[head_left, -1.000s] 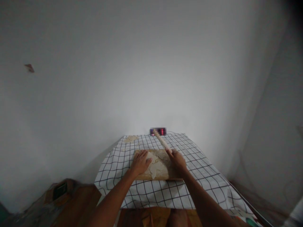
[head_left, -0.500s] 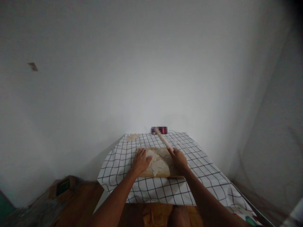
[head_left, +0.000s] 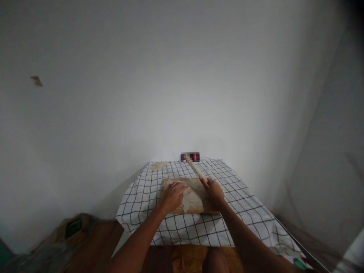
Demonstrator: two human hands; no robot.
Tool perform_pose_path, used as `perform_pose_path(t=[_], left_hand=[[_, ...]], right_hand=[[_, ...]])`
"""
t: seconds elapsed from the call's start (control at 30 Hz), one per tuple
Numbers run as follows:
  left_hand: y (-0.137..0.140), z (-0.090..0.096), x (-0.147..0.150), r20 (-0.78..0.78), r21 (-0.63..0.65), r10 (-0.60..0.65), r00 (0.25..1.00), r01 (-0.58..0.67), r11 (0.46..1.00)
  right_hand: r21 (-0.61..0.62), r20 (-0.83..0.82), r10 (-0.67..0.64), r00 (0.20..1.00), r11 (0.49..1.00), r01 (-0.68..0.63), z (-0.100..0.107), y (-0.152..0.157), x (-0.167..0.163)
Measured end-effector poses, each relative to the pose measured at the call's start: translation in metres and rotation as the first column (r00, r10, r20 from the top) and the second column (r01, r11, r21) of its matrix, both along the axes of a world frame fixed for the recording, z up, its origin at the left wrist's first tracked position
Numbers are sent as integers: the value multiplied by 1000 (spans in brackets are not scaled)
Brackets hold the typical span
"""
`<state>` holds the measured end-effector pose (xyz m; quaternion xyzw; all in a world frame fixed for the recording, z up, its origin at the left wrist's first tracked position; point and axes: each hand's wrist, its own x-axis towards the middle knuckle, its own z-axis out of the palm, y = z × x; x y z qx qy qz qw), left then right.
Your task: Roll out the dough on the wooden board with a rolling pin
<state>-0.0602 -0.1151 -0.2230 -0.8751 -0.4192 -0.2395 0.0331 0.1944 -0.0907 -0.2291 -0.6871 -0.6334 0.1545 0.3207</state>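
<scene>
A floury wooden board (head_left: 199, 209) lies on the checked tablecloth in front of me. Thin, ragged dough (head_left: 186, 203) is spread on the middle of it. Over the dough's left part is my left hand (head_left: 174, 194), fingers stretched out to the right; whether it presses on the dough I cannot tell. My right hand (head_left: 214, 190) is wrapped around the near end of a pale rolling pin (head_left: 196, 170). The pin points up and away to the left, beyond the board's far edge, its far tip overlapping a blurred patch.
A white tablecloth with dark grid lines (head_left: 196, 229) covers the table, which stands against a pale wall (head_left: 182, 94). A flat piece of dough (head_left: 158, 165) lies at the far left corner. A pixelated dark object (head_left: 195, 156) sits at the back. On the floor at left is a box (head_left: 73, 227).
My left hand has shifted right and turned, its fingers now reaching over the dough rather than resting at the board's left side. My right hand keeps its hold on the rolling pin.
</scene>
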Motion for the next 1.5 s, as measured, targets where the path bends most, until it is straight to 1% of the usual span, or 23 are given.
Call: perform_pose_path(t=[0.13,0.27,0.4,0.5,0.7,0.87,1.1,1.2,1.27,1.33,1.37,1.43,1.5], left_hand=[[-2,4,3,-57,-59,5,998,-8,998],[-5,7,4,-64,-55,-16,998,12,998],[-8,11,7,-103,-66,12,995,-19,998],[-9,13,8,-90,-59,13,996,-18,998],[-9,13,7,-107,-61,-14,994,8,998],[-7,13,9,-136,-60,20,991,-29,998],[-6,11,9,-111,-57,0,994,-6,998],[-4,7,8,-74,-27,36,997,-38,999],[-4,5,6,3,16,88,996,-88,996],[-4,5,3,119,110,123,985,-136,985],[-5,5,1,182,173,126,975,-158,972],[-8,7,-3,291,305,108,951,-199,931],[-11,8,-6,355,401,86,931,-234,886]], right_hand=[[22,-14,19,1000,1000,-19,-1,1,1],[0,-9,7,1000,1000,-7,0,1,1],[0,-6,6,1000,1000,-6,0,1,1],[3,-6,8,1000,1000,-8,0,1,2],[7,-17,-1,1000,1000,1,-1,2,2],[17,-27,2,1000,1000,-1,-1,2,2],[19,-15,6,1000,1000,-5,-1,3,2],[28,-19,8,1000,1000,-7,-2,3,3],[42,-29,15,999,999,-14,-1,2,3],[59,-52,45,998,997,-41,0,0,4],[69,-64,64,996,996,-60,1,-1,4],[73,-65,94,993,993,-89,4,-3,2],[56,-15,107,994,993,-106,7,-6,0]])
